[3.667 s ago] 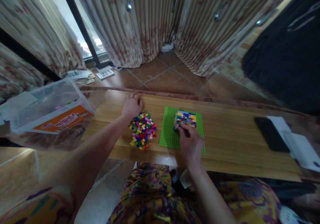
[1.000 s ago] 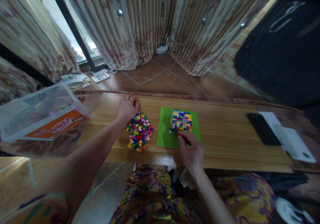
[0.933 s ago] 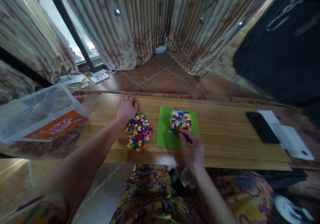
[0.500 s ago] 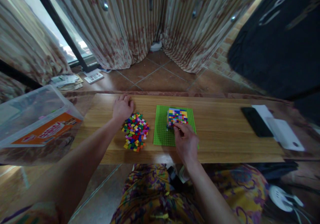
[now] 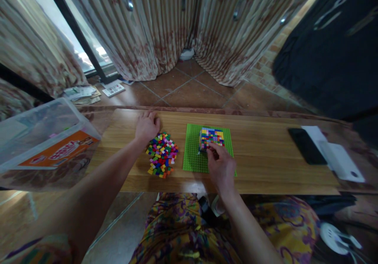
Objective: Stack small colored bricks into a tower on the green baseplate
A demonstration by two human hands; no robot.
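A block built of small multicoloured toy bricks [image 5: 212, 136] stands on a green studded baseplate [image 5: 191, 157]. My right hand [image 5: 221, 165] is over the near part of the baseplate, thumb and forefinger pinched at the block's near edge. Whatever is between those fingertips is too small to make out. Left of the baseplate lies a heap of loose toy bricks [image 5: 162, 154] in many colours. My left hand [image 5: 147, 128] rests palm down on the wooden table at the heap's far left side, its fingers slightly apart and holding nothing.
On the left is a clear plastic box [image 5: 65, 116] with an orange label. A black phone [image 5: 307, 146] and a white box [image 5: 342, 161] lie at the table's right end. Papers [image 5: 82, 94] lie on the floor beyond, and a white power strip [image 5: 333, 238] is at the lower right.
The whole view has shifted slightly. My right hand's pinched fingers have moved a little along the block's near edge. My left hand has stayed in place beside the heap.
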